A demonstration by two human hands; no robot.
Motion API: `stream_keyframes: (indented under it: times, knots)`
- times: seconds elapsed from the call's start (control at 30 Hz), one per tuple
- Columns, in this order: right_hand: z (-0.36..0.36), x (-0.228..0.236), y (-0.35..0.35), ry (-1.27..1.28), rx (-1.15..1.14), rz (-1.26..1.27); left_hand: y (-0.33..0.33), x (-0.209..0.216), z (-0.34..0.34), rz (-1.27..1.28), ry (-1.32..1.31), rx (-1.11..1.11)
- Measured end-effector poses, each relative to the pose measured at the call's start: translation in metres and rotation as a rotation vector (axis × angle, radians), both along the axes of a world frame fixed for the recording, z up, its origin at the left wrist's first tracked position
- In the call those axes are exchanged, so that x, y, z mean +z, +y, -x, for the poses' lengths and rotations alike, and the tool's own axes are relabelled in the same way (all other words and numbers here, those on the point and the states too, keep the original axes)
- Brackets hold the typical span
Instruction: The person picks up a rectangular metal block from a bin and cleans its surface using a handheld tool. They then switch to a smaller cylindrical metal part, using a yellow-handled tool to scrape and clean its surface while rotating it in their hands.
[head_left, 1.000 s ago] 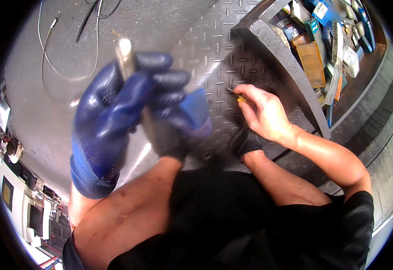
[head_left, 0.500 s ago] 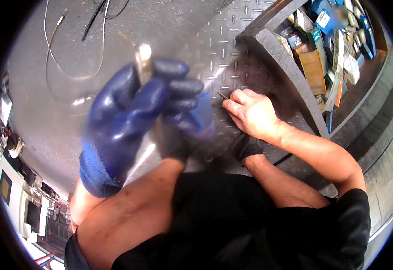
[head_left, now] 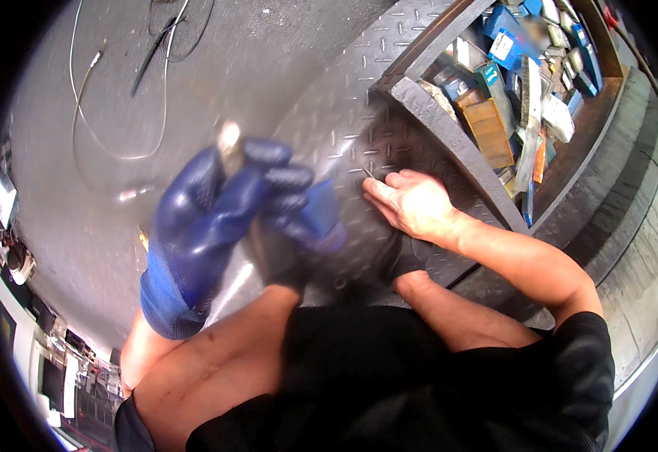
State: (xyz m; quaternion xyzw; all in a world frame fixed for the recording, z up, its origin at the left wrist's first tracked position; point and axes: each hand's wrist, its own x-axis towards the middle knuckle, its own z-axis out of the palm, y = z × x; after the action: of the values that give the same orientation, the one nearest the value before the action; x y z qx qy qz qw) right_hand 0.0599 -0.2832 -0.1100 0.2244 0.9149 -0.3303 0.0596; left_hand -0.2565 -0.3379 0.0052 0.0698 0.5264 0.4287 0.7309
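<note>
My left hand (head_left: 208, 215), in a dark blue coated glove, is raised over the floor with its fingers curled. Between its thumb and forefinger stands a slim piece with a shiny, blurred tip (head_left: 229, 137); its kind cannot be made out. A blurred blue thing (head_left: 320, 209) shows beside the lower fingers, and whether they grip it is unclear. To the right, my bare right hand (head_left: 417, 205) is closed in a pinch. A thin pointed metal piece (head_left: 369, 174) pokes out from its fingertips, the rest of it hidden in the hand.
An open dark metal bin (head_left: 457, 143) at the right holds several blue, yellow and white boxes (head_left: 504, 49). Beneath my hands lies tread-patterned metal plate (head_left: 355, 139). A thin pale cable (head_left: 165, 113) and a black cord (head_left: 148, 60) lie on the grey floor at far left.
The view has shifted, so the bin sits further left and lower in it. My left hand appears lower, closer to me. My right hand keeps its pinch on the thin pointed piece.
</note>
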Motion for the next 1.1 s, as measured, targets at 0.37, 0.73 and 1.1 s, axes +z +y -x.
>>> stream_keyframes:
  times: [0.37,0.73,1.1]
  knots:
    - [0.017,0.007,-0.004,-0.118,0.132,0.046,0.006,0.006,-0.006,0.049,0.087,-0.044]
    - [0.019,0.0,-0.007,-0.127,0.203,0.008,-0.001,0.004,-0.005,0.047,0.087,-0.03]
    - [0.021,-0.008,-0.014,-0.1,0.191,0.028,0.0,0.009,-0.005,0.039,0.12,-0.059]
